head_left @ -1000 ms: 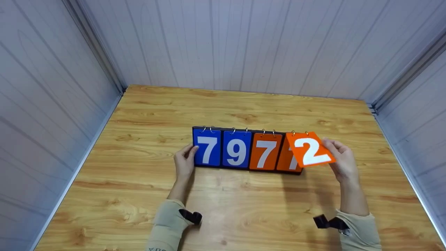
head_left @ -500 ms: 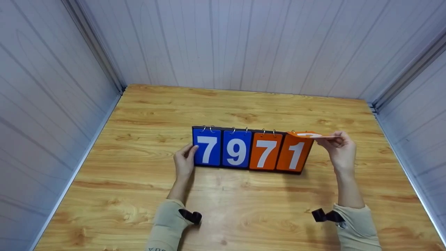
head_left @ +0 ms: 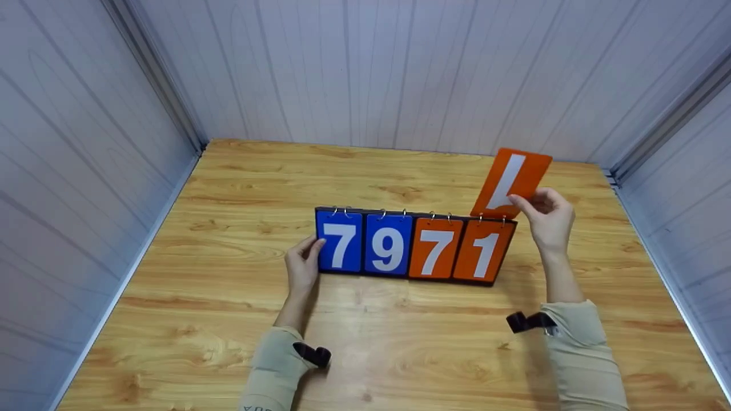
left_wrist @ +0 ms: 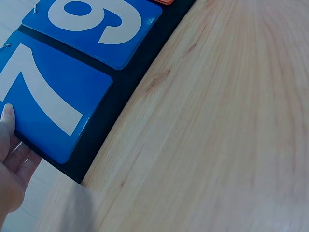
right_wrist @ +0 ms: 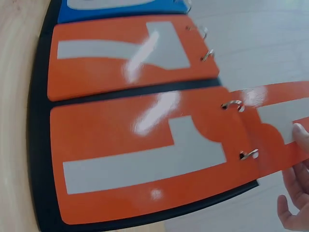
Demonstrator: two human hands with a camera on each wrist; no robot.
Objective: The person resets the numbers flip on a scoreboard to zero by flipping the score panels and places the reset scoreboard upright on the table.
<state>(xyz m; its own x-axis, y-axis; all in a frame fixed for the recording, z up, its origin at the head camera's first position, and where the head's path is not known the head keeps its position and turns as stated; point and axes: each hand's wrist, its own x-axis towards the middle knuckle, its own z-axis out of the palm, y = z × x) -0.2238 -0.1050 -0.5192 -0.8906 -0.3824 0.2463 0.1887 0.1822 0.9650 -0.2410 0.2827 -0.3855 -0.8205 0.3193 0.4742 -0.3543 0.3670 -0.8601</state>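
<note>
1 raised orange card [head_left: 509,181] is clamped between right hand [head_left: 551,224] fingers, the scoreboard [left_wrist: 113,103] edge between left hand [head_left: 302,265] fingers.

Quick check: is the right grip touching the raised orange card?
Touching. The head view shows the right grip pinching the raised orange card at its side edge, thumb on the face; the right wrist view agrees.

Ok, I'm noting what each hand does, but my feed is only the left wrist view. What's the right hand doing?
Observer: The right hand pinches an upturned orange flap.
Operator: Which card shows just below that flap?
Observer: An orange 1 card, its digit in white.
Operator: And between that one and the blue 9 card?
Observer: An orange 7 card, lying flat beside it.
</note>
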